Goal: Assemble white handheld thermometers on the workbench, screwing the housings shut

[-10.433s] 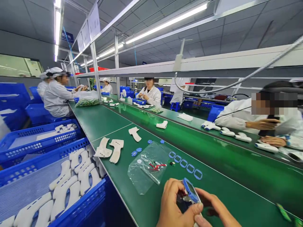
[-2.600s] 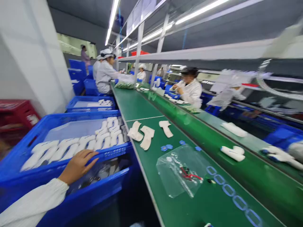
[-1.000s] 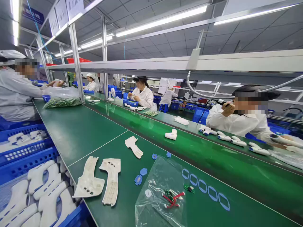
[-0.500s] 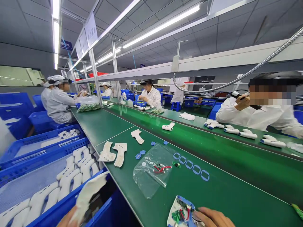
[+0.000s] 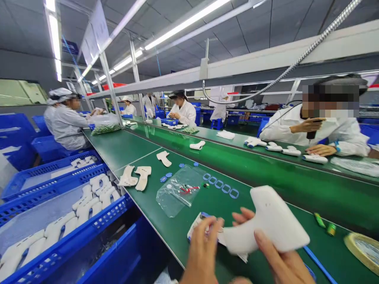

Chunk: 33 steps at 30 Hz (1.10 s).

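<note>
My right hand [image 5: 278, 256] grips a smooth white pistol-shaped plastic shell [image 5: 275, 221], its wide head to the upper right and its handle pointing left. My left hand [image 5: 203, 246] is raised beside the handle's end, fingers extended and a little blurred; no grip on anything shows. Behind its fingers, partly hidden, an opened white-and-blue housing [image 5: 194, 227] lies on the green table. Another white piece [image 5: 244, 257] shows below the handle.
Blue crates [image 5: 97, 225] of white housings stand left. A clear bag [image 5: 168, 201] with red-wired parts, blue rings [image 5: 226, 188], loose white shells [image 5: 143, 177], batteries [image 5: 319, 220] and a tape roll [image 5: 364, 250] lie on the table. Co-workers sit around the green conveyor [image 5: 233, 161].
My left hand has come from over the crates to the table. My right hand has left the opened housing and now holds a white shell. The view has shifted right.
</note>
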Available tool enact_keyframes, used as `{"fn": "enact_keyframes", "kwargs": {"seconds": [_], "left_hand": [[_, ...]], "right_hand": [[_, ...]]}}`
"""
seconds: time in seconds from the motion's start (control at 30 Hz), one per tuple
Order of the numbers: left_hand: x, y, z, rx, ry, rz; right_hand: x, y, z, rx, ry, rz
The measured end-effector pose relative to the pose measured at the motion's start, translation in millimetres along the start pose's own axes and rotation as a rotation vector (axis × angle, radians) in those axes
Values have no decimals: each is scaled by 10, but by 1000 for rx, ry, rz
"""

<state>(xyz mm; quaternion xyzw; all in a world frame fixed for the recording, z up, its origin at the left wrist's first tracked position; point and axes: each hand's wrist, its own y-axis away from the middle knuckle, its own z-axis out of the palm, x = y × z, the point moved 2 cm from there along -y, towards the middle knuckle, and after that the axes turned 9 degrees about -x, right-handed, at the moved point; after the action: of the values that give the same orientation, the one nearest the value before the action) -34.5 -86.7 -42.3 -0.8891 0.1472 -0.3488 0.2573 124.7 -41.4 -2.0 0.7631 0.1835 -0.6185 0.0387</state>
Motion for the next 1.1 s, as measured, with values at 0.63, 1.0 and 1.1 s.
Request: {"fn": "enact_keyframes", "kwargs": {"seconds": [0.63, 1.0, 1.1], "left_hand": [[-552, -457, -299, -688, 111, -451], [-488, -399, -277, -573, 1039, -663], [-466, -358, -272, -572, 1178, -666]], "right_hand": [[678, -460, -540, 137, 144, 89], [188, -202, -218, -236, 68, -12], [132, -141, -108, -355, 130, -43]]}}
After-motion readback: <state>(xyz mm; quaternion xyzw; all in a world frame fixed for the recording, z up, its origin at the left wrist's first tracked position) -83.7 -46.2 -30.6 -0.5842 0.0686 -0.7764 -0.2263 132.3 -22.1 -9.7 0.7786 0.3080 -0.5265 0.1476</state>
